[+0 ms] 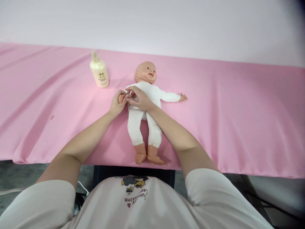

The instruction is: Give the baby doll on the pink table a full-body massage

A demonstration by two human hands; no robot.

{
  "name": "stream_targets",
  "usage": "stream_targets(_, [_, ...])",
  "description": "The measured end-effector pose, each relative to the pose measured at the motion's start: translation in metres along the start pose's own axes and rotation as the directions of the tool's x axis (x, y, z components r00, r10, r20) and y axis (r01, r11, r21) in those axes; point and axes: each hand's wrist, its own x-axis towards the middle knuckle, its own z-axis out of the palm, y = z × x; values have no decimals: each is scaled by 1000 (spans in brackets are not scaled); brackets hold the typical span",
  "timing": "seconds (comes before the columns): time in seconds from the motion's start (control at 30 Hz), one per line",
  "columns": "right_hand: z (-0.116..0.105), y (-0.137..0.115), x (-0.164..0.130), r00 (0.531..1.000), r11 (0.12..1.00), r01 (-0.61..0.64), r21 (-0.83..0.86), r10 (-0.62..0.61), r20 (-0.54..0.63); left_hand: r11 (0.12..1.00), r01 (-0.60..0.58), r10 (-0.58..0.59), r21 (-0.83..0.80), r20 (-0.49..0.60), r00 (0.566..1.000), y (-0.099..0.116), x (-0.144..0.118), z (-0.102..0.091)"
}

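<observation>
head: both hands [130,98] pinch doll's arm [122,97]

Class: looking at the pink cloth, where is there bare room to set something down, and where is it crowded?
Bare: the pink cloth right of the doll, and left of the lotion bottle. Crowded: between bottle and doll, where left hand and right hand meet at its sleeve.

Single head-worn view: looks forward and down from above the wearer's chest, close over the pink cloth-covered bench [238,127], facing a pale wall [166,25].
</observation>
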Motion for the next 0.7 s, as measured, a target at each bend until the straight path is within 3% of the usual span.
stream_targets(0.13, [1, 1, 0, 1000, 1000, -6, -19, 6, 8, 997, -74, 78, 33, -124, 989, 3, 0, 1])
stream_targets(0.23, [1, 0, 0, 1000, 999, -18, -42, 18, 5, 990, -99, 110, 100, -117, 987, 10, -1, 1])
stream_targets(0.53, [1, -1, 1, 998, 997, -39, -73, 43, 52, 999, -26, 28, 32, -90, 996, 17, -2, 2])
stream_targets(0.7, [0, -3, 3, 994, 996, -52, -68, 58, 95, 1000, 2, -6, -20, -161, 987, 10, 0, 0])
